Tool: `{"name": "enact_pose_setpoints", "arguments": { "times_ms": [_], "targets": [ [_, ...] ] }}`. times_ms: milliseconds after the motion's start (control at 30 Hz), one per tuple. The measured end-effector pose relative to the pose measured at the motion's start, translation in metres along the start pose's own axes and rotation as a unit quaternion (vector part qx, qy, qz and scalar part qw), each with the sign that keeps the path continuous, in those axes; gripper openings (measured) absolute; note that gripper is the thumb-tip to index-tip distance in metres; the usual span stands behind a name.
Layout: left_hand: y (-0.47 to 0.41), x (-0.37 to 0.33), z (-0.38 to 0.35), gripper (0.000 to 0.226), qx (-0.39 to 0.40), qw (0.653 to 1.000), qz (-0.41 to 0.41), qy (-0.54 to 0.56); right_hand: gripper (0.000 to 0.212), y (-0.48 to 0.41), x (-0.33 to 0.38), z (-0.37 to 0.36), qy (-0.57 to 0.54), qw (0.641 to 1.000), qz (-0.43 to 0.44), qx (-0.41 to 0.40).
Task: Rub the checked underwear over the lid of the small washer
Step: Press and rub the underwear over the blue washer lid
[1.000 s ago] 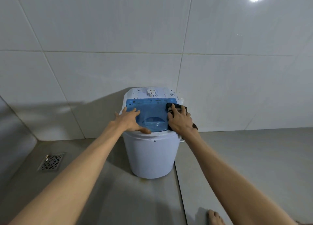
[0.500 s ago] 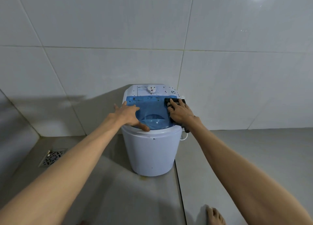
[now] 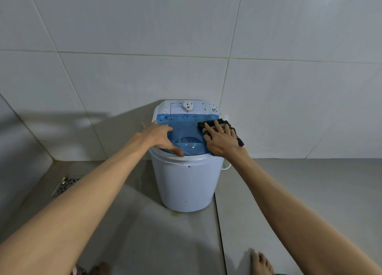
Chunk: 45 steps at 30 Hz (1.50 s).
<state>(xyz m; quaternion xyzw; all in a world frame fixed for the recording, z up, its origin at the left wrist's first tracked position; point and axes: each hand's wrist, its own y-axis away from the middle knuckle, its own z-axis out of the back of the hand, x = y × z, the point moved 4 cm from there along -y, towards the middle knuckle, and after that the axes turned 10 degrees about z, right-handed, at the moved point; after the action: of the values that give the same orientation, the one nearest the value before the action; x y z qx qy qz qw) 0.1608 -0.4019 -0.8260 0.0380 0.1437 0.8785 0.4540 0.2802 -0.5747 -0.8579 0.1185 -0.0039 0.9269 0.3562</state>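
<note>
A small white washer [image 3: 187,183] stands on the grey floor against the tiled wall. Its lid [image 3: 185,130] is translucent blue, with a white control panel and dial [image 3: 188,106] behind it. My right hand [image 3: 222,141] lies flat on the right side of the lid, fingers spread, pressing the dark checked underwear [image 3: 226,124] against it. The cloth shows beyond my fingertips and at the lid's right edge. My left hand [image 3: 160,137] rests open on the lid's left side, thumb on the front rim, holding nothing.
A metal floor drain [image 3: 65,184] sits at the left near the wall corner. A thin white cord [image 3: 226,167] loops beside the washer's right side. My bare feet [image 3: 261,262] show at the bottom edge. Tiled wall rises close behind the washer.
My right hand has slid the underwear a little along the right side of the lid. My left hand stays on the left side. The view has shifted slightly.
</note>
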Motion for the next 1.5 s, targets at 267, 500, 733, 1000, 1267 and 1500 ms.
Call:
{"name": "enact_pose_setpoints", "arguments": {
  "times_ms": [267, 500, 733, 1000, 1267, 1500],
  "targets": [
    [-0.022, 0.022, -0.017, 0.162, -0.019, 0.986, 0.088, 0.143, 0.057, -0.009, 0.0, 0.002, 0.006, 1.0, -0.008, 0.017],
    [-0.033, 0.027, -0.034, 0.157, -0.015, 0.979, 0.108, 0.17, 0.058, -0.057, 0.003, 0.016, 0.009, 0.999, -0.027, 0.038],
    [-0.03, 0.028, -0.035, 0.153, -0.019, 0.979, 0.096, 0.179, 0.055, -0.055, 0.063, -0.005, 0.024, 0.993, 0.111, 0.039],
    [-0.034, 0.031, -0.039, 0.162, -0.038, 0.977, 0.096, 0.186, 0.052, -0.032, 0.001, 0.003, 0.016, 1.0, -0.012, 0.022],
    [-0.035, 0.032, -0.039, 0.162, -0.032, 0.978, 0.096, 0.183, 0.053, -0.066, 0.017, 0.013, 0.014, 1.0, -0.018, 0.004],
    [-0.032, 0.026, -0.017, 0.158, 0.0, 0.981, 0.134, 0.137, 0.06, -0.035, -0.003, 0.004, -0.005, 0.999, -0.025, -0.044]
  ]
}}
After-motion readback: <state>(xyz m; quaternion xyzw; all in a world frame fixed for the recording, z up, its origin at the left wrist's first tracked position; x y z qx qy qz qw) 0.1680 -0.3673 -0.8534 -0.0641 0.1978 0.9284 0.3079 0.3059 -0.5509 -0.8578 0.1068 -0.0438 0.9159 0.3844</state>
